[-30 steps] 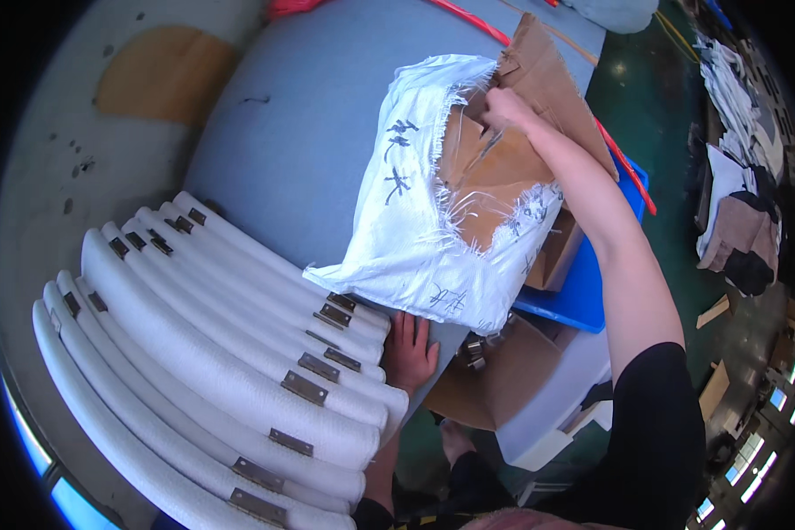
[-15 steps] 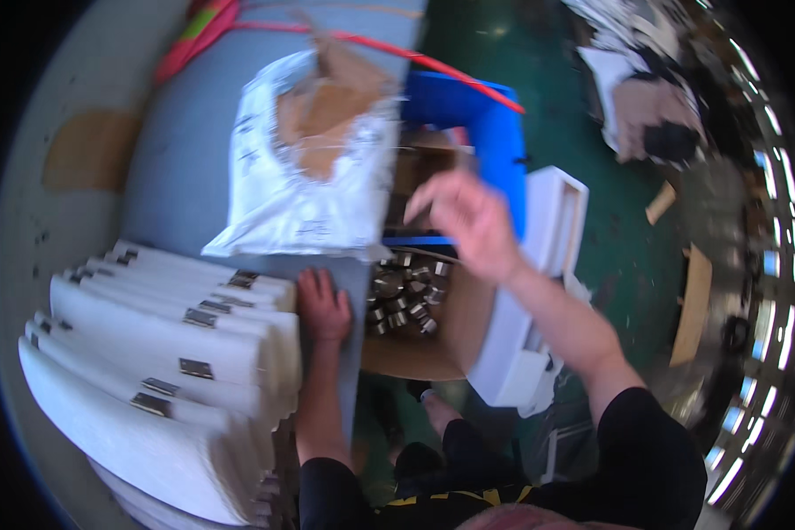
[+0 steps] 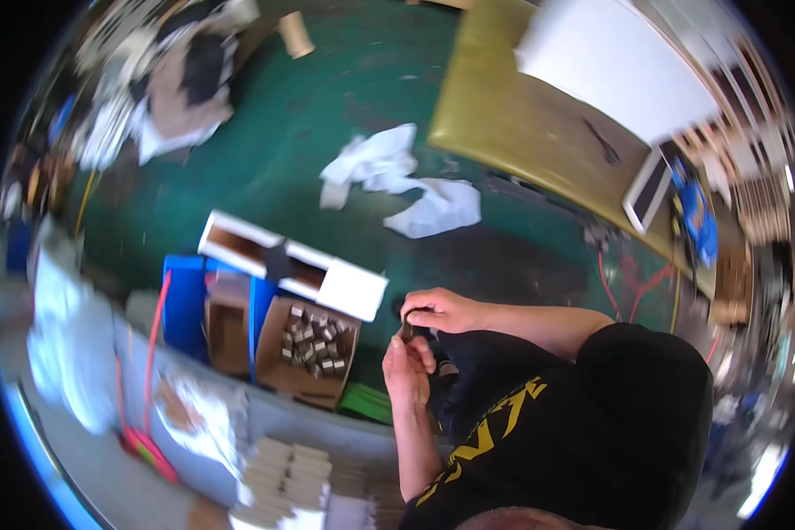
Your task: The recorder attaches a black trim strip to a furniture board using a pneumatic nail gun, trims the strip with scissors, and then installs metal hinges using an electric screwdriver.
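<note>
My left hand (image 3: pixel 405 373) and my right hand (image 3: pixel 443 309) meet in front of my body, fingertips pinched together. Between them is a small dark piece (image 3: pixel 407 329), too small and blurred to name. To the left of my hands, an open cardboard box (image 3: pixel 278 375) holds many small shiny metal pieces (image 3: pixel 314 343). Beside that box stands a blue bin (image 3: pixel 182 296) with cardboard inside. A long white piece with brown hollows (image 3: pixel 353 290) lies along the far side of the box.
On the grey table (image 3: pixel 362 437) are a torn white sack (image 3: pixel 203 420) and stacked white panels (image 3: pixel 283 473). White sheeting (image 3: pixel 371 163) lies crumpled on the green floor. An olive-yellow table (image 3: pixel 490 102) stands at the far right, bearing a large white board (image 3: pixel 618 62).
My view has swung right, away from the grey table. My left hand has left the tabletop beside the panels, and my right hand has left the bin; both now meet on a small dark piece.
</note>
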`<state>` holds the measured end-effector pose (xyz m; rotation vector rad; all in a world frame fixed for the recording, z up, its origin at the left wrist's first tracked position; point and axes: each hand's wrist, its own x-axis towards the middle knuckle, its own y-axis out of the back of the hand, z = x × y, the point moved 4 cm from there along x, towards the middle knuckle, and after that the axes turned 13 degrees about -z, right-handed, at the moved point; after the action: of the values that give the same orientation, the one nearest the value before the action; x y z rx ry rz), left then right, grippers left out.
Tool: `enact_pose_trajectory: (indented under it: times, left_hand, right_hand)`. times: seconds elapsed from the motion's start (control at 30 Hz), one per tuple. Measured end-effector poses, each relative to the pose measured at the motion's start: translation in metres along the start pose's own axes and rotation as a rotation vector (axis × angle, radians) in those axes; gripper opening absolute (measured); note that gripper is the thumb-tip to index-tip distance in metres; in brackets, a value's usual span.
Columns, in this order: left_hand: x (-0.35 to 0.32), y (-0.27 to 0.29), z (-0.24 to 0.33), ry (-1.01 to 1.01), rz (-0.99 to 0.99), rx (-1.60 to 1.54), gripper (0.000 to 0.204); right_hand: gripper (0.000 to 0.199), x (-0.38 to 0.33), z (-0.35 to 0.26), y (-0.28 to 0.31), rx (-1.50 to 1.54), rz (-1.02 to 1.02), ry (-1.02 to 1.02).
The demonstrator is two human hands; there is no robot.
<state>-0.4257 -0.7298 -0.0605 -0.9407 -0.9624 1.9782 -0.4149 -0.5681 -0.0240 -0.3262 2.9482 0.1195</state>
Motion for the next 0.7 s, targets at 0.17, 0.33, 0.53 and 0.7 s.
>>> enact_pose_trajectory:
  times: [0.17, 0.33, 0.53, 0.7]
  left_hand:
    - [0.064, -0.093, -0.067, 0.303, -0.058, 0.066, 0.027]
    - [0.165, -0.175, -0.162, 0.553, -0.197, 0.112, 0.019]
    - [0.277, -0.295, -0.335, 0.632, -0.296, 0.540, 0.018]
    - [0.311, -0.368, -0.436, 0.834, -0.356, 0.458, 0.019]
  right_hand:
    - [0.017, -0.130, 0.010, 0.081, 0.060, 0.210, 0.117]
    - [0.016, -0.249, 0.048, 0.163, 0.377, 0.534, 0.191]
    - [0.020, -0.410, 0.096, 0.266, 0.700, 1.063, 0.075]
    - [0.017, -0.528, 0.118, 0.319, 0.573, 1.273, 0.076]
